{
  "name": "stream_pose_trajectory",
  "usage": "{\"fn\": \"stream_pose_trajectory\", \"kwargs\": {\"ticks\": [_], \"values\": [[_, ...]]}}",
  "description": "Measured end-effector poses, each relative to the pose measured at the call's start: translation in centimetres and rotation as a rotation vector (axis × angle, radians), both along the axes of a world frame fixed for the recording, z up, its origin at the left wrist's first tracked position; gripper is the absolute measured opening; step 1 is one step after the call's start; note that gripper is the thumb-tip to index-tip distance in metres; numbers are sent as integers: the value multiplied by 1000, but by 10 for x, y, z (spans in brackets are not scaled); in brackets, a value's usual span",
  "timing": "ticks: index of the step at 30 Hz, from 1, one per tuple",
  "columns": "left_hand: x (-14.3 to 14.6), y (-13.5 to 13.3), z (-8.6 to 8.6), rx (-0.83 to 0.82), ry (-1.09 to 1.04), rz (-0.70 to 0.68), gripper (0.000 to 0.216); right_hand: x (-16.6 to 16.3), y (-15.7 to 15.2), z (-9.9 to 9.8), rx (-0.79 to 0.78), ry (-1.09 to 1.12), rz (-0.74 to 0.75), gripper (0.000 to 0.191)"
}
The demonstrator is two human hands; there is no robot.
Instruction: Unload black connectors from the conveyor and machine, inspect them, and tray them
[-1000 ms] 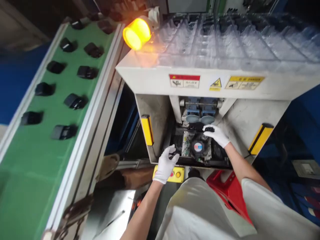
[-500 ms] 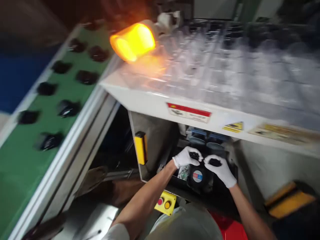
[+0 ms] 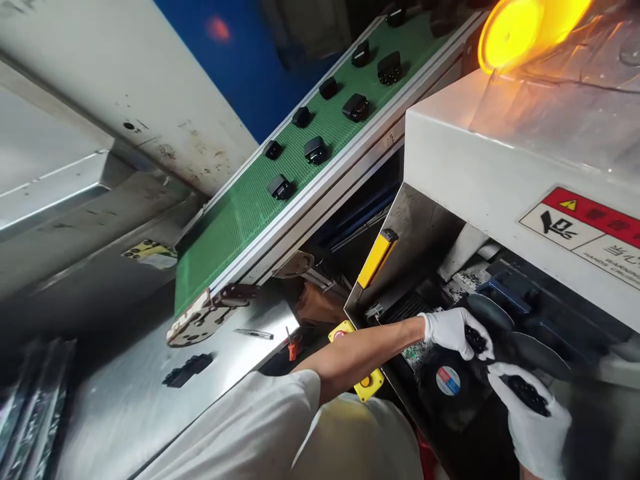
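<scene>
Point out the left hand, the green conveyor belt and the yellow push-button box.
left hand (image 3: 453, 332): head view, on the back of the white glove
green conveyor belt (image 3: 235, 230): head view, on bare belt surface near the lower end
yellow push-button box (image 3: 374, 388): head view, on the casing's corner below the forearm

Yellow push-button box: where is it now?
In the head view, the yellow push-button box sits at the machine's front edge, partly under the person's left forearm.

I count nine black parts (image 3: 315, 150) on the green conveyor belt (image 3: 240, 213), one on the steel sheet (image 3: 120, 407), one in the left grip (image 3: 453, 333), one in the right grip (image 3: 533, 417).
</scene>
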State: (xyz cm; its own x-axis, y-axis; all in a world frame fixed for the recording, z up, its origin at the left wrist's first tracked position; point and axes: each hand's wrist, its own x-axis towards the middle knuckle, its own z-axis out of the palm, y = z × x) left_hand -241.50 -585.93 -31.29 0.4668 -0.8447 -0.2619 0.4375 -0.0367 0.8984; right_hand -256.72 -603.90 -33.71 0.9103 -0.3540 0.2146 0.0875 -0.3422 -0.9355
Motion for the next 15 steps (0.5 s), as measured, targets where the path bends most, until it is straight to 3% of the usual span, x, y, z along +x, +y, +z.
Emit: {"fn": "stream_pose_trajectory", "kwargs": {"ticks": [7,11,15], "values": [[-4,2,15,9,0,56,38,5,-16,-3,-201,-49,90,21],[-2,2,22,62,-14,52,39,5,-12,0,-212,-66,83,19],[4,2,42,-106,84,39,38,1,-8,10,-228,-54,88,13]]}}
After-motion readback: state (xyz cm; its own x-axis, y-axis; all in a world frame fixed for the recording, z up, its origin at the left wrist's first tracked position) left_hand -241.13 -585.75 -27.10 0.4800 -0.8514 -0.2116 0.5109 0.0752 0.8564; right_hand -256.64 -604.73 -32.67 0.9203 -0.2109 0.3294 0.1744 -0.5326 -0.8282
